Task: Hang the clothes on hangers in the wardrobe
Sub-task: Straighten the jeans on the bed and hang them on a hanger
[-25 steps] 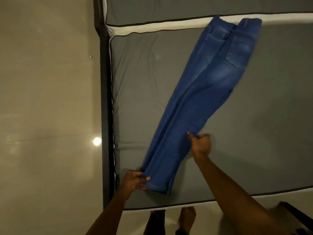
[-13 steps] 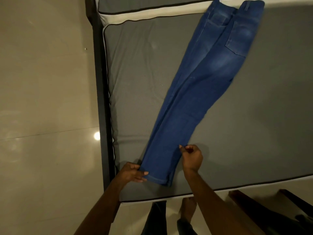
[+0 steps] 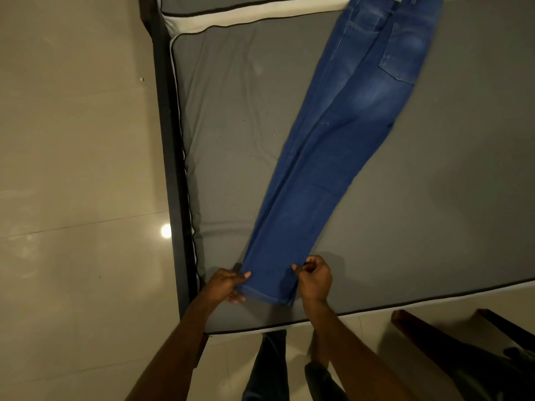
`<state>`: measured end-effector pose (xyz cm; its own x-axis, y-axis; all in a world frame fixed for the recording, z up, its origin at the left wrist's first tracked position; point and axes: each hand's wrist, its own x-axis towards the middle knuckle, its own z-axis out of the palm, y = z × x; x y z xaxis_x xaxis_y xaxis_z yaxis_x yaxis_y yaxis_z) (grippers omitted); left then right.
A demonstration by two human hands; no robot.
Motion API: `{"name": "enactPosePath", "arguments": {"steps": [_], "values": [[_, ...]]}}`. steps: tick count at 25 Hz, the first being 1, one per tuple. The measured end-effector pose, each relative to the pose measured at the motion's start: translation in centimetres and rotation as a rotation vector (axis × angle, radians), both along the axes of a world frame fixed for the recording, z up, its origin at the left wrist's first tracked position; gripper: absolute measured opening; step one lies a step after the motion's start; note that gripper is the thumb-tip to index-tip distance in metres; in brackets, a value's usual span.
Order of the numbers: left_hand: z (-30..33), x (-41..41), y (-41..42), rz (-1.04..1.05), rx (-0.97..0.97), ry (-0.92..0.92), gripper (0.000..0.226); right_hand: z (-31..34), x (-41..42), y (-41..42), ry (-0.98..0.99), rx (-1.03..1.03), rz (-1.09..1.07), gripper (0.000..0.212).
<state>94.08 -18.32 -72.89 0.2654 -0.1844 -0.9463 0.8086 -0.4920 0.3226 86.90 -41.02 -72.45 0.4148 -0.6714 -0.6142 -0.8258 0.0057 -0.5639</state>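
Note:
A pair of blue jeans [image 3: 333, 157] lies folded lengthwise, leg on leg, diagonally across the grey mattress [image 3: 237, 117], waistband at the far top right, hems nearest me. My left hand [image 3: 228, 285] pinches the left corner of the hems, thumb on top and fingers under the cloth. My right hand [image 3: 314, 277] pinches the right edge of the legs just above the hems, fingers curled. No hanger or wardrobe is in view.
The dark bed frame [image 3: 170, 169] runs along the mattress's left side, with beige tiled floor [image 3: 72, 169] beyond it. A dark wooden piece of furniture [image 3: 451, 342] stands at the lower right by the bed's near edge. My legs and feet [image 3: 275, 369] show below.
My right hand has slid down the right edge of the jeans from about knee height to just above the hems. The left hand kept its hold on the hem corner.

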Motion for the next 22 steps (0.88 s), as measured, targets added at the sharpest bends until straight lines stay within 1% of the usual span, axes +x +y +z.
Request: {"name": "enactPosePath", "arguments": {"steps": [2, 3, 4, 6, 7, 8, 10, 13, 15, 17, 19, 22], "values": [[-0.7, -0.1, 0.3, -0.150, 0.101, -0.084, 0.047, -0.5, -0.2, -0.1, 0.059, -0.013, 0.120, 0.026], [-1.0, 0.0, 0.1, -0.246, 0.151, -0.145, 0.052, -0.8, 0.0, -0.5, 0.083, -0.019, 0.146, 0.027], [-1.3, 0.3, -0.1, -0.386, 0.214, -0.227, 0.058, -0.9, 0.3, -0.8, 0.100, -0.014, 0.156, 0.029], [-1.3, 1.2, -0.6, -0.734, 0.411, -0.387, 0.068, -1.0, 1.1, -1.0, 0.144, 0.007, 0.167, 0.035], [-0.9, 1.7, -1.1, -0.840, 0.488, -0.425, 0.071, -0.8, 1.2, -1.2, 0.155, 0.023, 0.152, 0.039], [-0.1, 2.3, -1.8, -0.888, 0.536, -0.444, 0.073, -0.4, 1.2, -1.5, 0.147, 0.034, 0.129, 0.041], [1.0, 3.9, -3.5, -0.873, 0.550, -0.491, 0.068, 0.3, 1.7, -2.8, 0.100, 0.008, 0.100, 0.042], [2.3, 7.9, -7.5, -0.631, 0.399, -0.613, 0.043, 0.9, 4.5, -7.0, 0.021, -0.012, 0.041, 0.041], [3.1, 11.6, -11.7, -0.560, 0.307, -0.721, 0.032, 1.3, 7.8, -11.3, -0.019, -0.005, -0.042, 0.038], [4.1, 16.0, -16.9, -0.502, 0.230, -0.802, 0.035, 1.2, 11.6, -16.7, -0.066, -0.034, -0.111, 0.035], [4.9, 20.7, -22.4, -0.427, 0.194, -0.867, 0.042, 1.0, 15.6, -22.5, -0.113, -0.066, -0.150, 0.033], [4.8, 27.8, -30.4, -0.309, 0.153, -0.896, 0.047, 0.8, 22.0, -31.2, -0.176, -0.090, -0.137, 0.034]]}}
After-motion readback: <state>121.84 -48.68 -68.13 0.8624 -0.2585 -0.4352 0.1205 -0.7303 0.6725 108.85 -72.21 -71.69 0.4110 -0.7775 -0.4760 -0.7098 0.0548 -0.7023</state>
